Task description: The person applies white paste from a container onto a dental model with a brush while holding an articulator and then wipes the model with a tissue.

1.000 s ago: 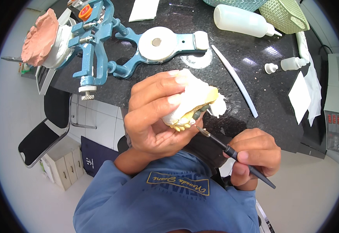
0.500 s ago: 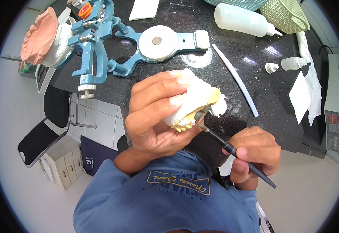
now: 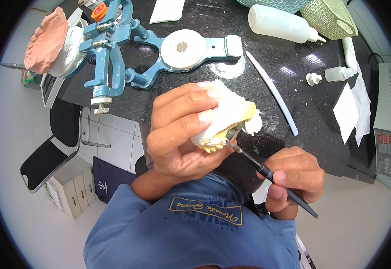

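Observation:
Wrapped round a dental cast point(image 3: 229, 107) is my left hand point(image 3: 177, 130), holding it above the bench's near edge. The cast is white plaster with a yellow toothed part along its lower side. A dark green patch point(image 3: 232, 133) shows among the yellow teeth. My right hand point(image 3: 296, 177) pinches a slim black-handled brush point(image 3: 262, 169). Its tip touches or nearly touches the cast beside the green patch; I cannot tell which. My left fingers and palm hide the cast's left side.
A blue articulator point(image 3: 103, 67) bearing a pink cast point(image 3: 46, 41) stands at the far left on the black bench point(image 3: 267, 58). A curved pale strip point(image 3: 272, 93), a squeeze bottle point(image 3: 280, 23), a small dropper bottle point(image 3: 339, 73), a white pad point(image 3: 346, 112) and a green basket point(image 3: 330, 18) lie rightward.
My left hand and the cast have shifted very slightly to the right. The brush stays at almost the same spot on the cast.

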The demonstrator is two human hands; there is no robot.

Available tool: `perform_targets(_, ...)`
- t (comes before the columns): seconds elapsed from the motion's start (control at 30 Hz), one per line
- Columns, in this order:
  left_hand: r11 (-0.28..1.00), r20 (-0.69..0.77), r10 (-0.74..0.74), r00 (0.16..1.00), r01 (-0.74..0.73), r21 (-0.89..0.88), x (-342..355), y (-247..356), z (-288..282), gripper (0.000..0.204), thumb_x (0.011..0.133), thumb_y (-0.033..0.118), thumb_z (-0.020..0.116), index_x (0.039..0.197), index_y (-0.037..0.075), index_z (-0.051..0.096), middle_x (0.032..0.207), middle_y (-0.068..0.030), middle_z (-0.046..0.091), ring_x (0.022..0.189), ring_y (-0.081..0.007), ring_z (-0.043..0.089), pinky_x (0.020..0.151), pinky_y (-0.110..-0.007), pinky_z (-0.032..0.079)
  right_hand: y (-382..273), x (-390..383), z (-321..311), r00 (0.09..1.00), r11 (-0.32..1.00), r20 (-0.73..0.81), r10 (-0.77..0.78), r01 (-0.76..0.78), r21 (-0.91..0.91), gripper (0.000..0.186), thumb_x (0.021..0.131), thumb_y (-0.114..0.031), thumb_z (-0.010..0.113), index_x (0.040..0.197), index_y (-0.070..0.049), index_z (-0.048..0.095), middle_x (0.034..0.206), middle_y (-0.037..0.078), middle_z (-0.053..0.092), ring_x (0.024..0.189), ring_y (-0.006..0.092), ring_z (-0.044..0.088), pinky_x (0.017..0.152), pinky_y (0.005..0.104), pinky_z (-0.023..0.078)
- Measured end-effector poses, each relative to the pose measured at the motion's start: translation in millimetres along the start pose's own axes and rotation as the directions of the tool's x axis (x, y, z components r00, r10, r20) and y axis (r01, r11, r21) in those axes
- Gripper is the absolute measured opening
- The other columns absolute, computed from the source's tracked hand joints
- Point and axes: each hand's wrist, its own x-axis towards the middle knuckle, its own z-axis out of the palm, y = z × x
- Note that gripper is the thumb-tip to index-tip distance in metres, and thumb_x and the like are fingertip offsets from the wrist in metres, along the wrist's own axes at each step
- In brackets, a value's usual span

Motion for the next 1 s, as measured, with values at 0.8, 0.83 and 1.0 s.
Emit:
perform_targets(0.8,1.000,0.018,-0.004,1.000,0.003,0.012,1.2,-0.1,-2.6,0.057,0.075,0.012,0.079,0.116,0.004,0.039,0.110,-0.0185,0.053,0.103,-0.0319,0.062,0.087,-0.039,0.057,0.5,-7.3,1.3,0.986,0.991,-0.163,0.032,-0.010,0.133,0.026,0.070,0.001,0.073,0.092,-0.002,0.060,0.074,0.010,0.064,0.058,0.0217,0.065,0.048,0.0289,0.053)
perform_targets(0.83,1.000,0.024,-0.015,1.000,0.015,-0.005,1.3,-0.2,-3.1,0.057,0.076,0.012,0.079,0.116,0.003,0.039,0.110,-0.0192,0.053,0.103,-0.0310,0.062,0.087,-0.039,0.057,0.4,-7.2,1.5,0.986,0.991,-0.163,0.031,-0.009,0.134,0.026,0.070,0.001,0.073,0.092,-0.002,0.060,0.074,0.010,0.064,0.058,0.0217,0.065,0.048,0.0289,0.053)
perform_targets(1.0,0.998,0.038,-0.056,0.998,0.057,-0.015,1.9,3.7,-3.7,0.057,0.076,0.012,0.079,0.116,0.003,0.039,0.110,-0.0207,0.053,0.101,-0.0288,0.062,0.085,-0.037,0.058,1.3,-4.9,0.9,0.995,0.991,-0.098,-0.001,0.015,0.136,0.028,0.069,0.002,0.074,0.093,-0.003,0.061,0.075,0.010,0.064,0.060,0.0219,0.066,0.048,0.0287,0.054)
